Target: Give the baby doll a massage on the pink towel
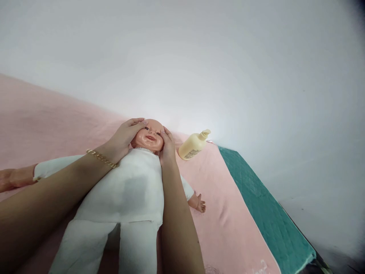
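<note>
A baby doll [142,171] with a white cloth body lies on its back, its smiling face turned up. My left hand [123,137], with a beaded bracelet at the wrist, cups one side of the doll's head [148,141], its thumb near the brow by one eye. On the other side of the head, my right hand [168,146] presses against the temple and cheek, thumb beside the other eye. Between them, both palms hold the head; some fingertips are hidden behind it. My forearms run along either side of the doll's torso.
A pale yellow pump bottle [190,147] stands just right of my right hand on the pink cloth [228,213]. A green mat edge [265,201] shows beyond the cloth at the right. The white wall [182,61] rises behind the doll's head.
</note>
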Available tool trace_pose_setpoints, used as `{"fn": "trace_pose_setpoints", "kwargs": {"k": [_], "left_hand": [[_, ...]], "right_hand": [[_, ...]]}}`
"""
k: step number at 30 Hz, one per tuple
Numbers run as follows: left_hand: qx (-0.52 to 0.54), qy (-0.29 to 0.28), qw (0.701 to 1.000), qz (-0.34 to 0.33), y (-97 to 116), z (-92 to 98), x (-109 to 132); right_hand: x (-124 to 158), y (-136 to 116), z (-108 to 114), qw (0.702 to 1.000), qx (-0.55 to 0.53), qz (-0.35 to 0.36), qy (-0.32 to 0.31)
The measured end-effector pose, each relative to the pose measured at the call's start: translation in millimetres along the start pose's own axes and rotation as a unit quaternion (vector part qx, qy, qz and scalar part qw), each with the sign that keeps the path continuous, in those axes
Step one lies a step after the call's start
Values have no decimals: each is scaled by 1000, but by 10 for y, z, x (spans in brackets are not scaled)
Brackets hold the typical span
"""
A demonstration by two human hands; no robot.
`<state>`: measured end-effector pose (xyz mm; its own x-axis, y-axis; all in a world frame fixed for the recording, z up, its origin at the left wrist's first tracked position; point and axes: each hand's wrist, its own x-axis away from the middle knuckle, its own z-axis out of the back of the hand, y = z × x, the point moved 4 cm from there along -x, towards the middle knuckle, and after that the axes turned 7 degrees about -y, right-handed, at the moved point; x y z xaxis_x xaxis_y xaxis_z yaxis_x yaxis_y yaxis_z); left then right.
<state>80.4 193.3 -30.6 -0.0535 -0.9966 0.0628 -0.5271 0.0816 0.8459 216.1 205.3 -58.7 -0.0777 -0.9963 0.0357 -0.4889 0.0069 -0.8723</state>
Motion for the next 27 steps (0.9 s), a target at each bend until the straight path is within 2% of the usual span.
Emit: {"fn": "trace_pose_setpoints", "kwargs": {"k": [8,17,22,27], "left_hand": [[-7,29,999,-11,-25,37,-43],[-6,42,999,-1,-36,50,-68],[2,34,999,-12,-47,54,-99],[-11,16,1000,-17,4,4,-31]], "right_hand": [[19,-14,-4,1000,-20,-19,10],[11,-4,-14,1000,-18,-10,14],[41,-22,-35,1000,-26,-5,10],[77,-64,-71,1000,-6,10,-9]]}}
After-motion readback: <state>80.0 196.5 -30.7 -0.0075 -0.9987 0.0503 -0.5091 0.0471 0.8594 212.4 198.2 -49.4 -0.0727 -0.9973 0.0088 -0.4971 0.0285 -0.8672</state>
